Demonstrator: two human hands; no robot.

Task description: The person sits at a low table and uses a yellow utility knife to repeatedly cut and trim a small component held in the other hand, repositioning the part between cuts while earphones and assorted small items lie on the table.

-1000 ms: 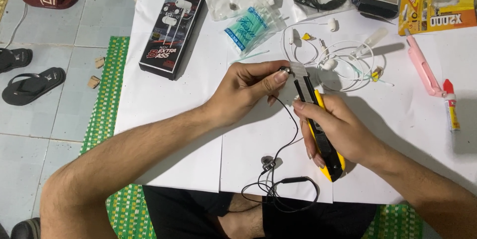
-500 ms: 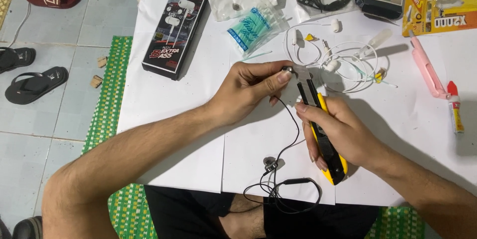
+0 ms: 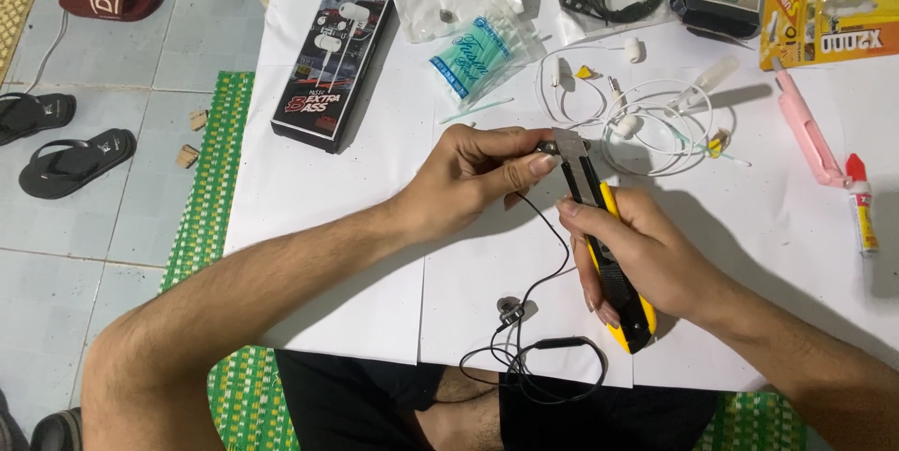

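Utility knife (image 3: 607, 254) | yellow-black, mid-table, long axis near-to-far edge, blade pointing to far edge | right hand (image 3: 637, 259) fingers wrapped around handle | left hand (image 3: 473, 179) fingers pinching black earphone cable (image 3: 548, 226) end at blade tip

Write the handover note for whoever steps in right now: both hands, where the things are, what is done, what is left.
Left hand: pinches the end of the black earphone cable between thumb and forefinger.
Right hand: grips the yellow utility knife, blade extended and set against the pinched cable end.
The cable trails down to a loose coil at the edge of the white paper. White earphones, a pink tool and a small glue tube lie to the right.
Done: cable end held at the blade.
Left: whether any cut is made cannot be seen.
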